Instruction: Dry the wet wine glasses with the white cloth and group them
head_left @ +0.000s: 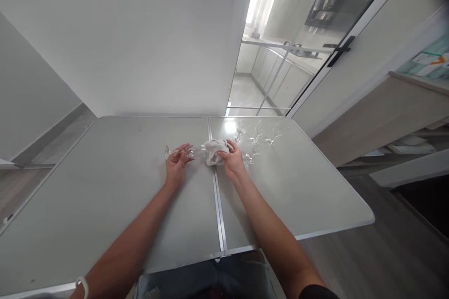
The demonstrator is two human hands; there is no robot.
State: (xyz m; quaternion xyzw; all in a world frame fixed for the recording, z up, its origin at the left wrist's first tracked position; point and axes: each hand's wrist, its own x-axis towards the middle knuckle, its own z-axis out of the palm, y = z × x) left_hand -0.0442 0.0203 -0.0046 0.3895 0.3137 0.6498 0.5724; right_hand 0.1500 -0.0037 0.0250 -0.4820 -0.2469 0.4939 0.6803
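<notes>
My left hand (pixel 176 164) is closed around a clear stemmed glass (pixel 199 150), which lies sideways above the table with its foot pointing left. The fingers pinch it near the stem. In my right hand (pixel 234 160) is a bunched white cloth (pixel 213 151), held at the right end of the glass. The cloth hides that end, so I cannot tell how far it reaches inside. Just beyond my right hand, several more clear stemmed glasses (pixel 271 140) stand on the table, one of them (pixel 249 156) close beside the hand.
The pale folding table (pixel 280 191) has a metal seam (pixel 218 210) down its middle. A white wall (pixel 157 46) rises behind its far edge. To the right are a glazed door with a black handle (pixel 338 50) and shelving (pixel 386 117) with packages.
</notes>
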